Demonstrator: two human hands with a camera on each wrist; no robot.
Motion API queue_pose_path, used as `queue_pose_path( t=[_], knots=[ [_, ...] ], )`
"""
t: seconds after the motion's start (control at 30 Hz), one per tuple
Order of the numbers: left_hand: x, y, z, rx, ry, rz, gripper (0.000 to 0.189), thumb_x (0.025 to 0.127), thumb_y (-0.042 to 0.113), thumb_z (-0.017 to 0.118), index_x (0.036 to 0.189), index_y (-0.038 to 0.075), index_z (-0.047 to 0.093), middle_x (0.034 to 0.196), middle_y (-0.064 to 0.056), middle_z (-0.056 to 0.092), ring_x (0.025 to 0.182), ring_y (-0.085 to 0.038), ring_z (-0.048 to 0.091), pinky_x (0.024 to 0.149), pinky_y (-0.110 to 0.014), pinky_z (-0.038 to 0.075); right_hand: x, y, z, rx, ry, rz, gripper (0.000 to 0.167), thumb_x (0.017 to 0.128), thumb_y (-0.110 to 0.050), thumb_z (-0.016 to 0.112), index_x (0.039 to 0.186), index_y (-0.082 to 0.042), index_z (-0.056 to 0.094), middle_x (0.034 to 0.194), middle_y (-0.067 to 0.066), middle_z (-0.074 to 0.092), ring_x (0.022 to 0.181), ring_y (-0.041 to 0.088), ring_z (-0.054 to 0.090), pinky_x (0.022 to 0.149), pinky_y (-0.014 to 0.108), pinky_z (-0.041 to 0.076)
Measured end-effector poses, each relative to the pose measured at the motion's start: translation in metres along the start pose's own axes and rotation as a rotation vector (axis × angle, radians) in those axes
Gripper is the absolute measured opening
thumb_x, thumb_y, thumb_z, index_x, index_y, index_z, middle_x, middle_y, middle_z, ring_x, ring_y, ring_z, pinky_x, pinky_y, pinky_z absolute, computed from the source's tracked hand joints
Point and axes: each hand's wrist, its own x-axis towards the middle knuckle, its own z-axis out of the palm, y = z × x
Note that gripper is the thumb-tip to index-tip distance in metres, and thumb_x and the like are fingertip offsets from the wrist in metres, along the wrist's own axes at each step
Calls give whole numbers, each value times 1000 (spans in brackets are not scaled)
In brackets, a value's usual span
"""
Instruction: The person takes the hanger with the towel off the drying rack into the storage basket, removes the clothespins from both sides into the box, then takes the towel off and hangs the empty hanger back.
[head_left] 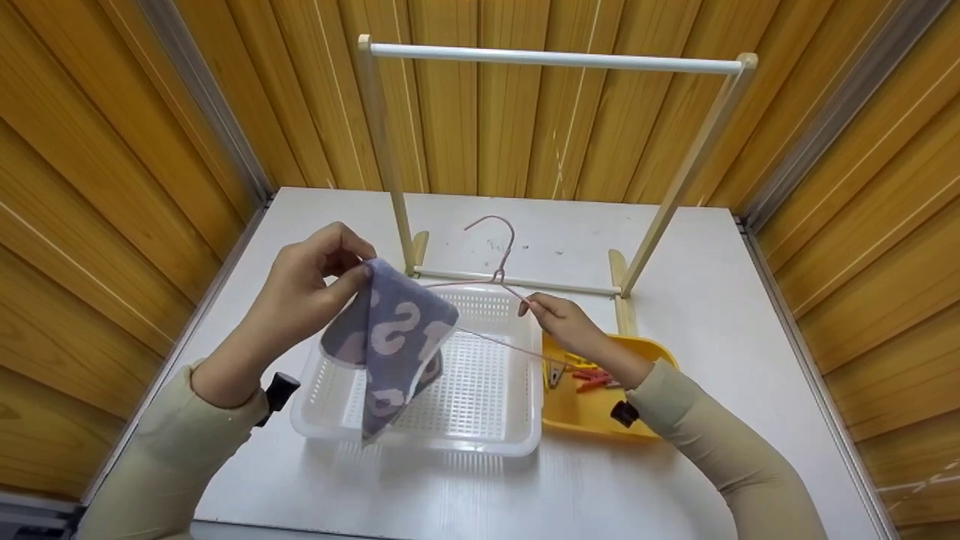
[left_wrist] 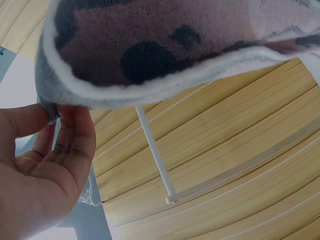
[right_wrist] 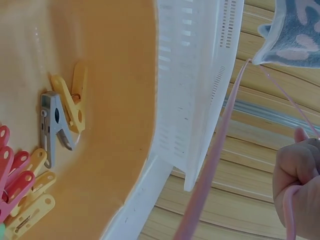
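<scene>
My left hand (head_left: 311,281) pinches the top corner of a small purple-grey towel (head_left: 409,322) with a pale pattern, and the cloth hangs down over the white basket. A pink wire hanger (head_left: 511,240) is gripped at its sloping shoulder by my right hand (head_left: 559,319), hook pointing up. Part of the hanger passes behind the towel. In the left wrist view, thumb and fingers hold the towel's (left_wrist: 150,55) edge. Beneath the hanger's bar (right_wrist: 215,155), the right wrist view shows clothespins (right_wrist: 57,122) lying in the yellow bin.
A white perforated basket (head_left: 416,444) stands at the table's (head_left: 247,480) middle, with the yellow bin (head_left: 660,349) touching its right side. Behind them rises a wooden rack with a white top rail (head_left: 555,57). Wood-panelled walls (head_left: 517,127) enclose the table.
</scene>
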Motion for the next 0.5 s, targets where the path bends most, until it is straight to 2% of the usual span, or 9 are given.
queue_pose_path(
  t=[0.23,0.5],
  knots=[
    [-1,-7,1,20,-14,-10,11,89,-14,64,96,-6,65,85,-14,69,74,-4,55,72,-11,49,-9,4,-8,-14,34,32,31,111,-17,40,112,3,64,61,-6,38,52,2,31,52,19,27],
    [-1,-21,14,7,-84,-50,10,91,-9,64,96,-1,67,88,-13,70,71,-5,55,68,-13,47,-18,-1,-27,30,78,10,33,112,-15,38,114,6,63,60,-6,35,51,2,26,52,19,25]
  ],
)
